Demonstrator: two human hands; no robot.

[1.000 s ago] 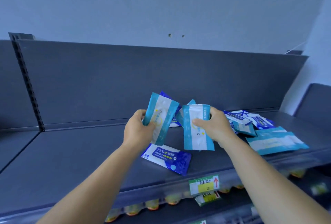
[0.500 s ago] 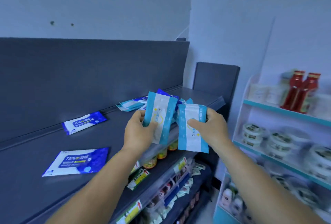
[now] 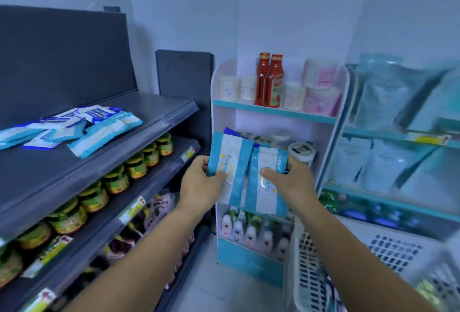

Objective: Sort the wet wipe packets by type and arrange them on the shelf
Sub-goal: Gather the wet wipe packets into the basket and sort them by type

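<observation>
Two teal-striped packets were gripped, one in the left hand [image 3: 199, 187], one in the right hand [image 3: 288, 182], off the shelf [image 3: 159, 112]; the mixed pile [image 3: 74, 127] near its right end lay unsorted.

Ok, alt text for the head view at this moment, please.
Left hand and right hand each grip a light-blue-and-white wet wipe packet in front of a small white shelf unit. More packets lie heaped on the dark grey shelf at left.
</observation>
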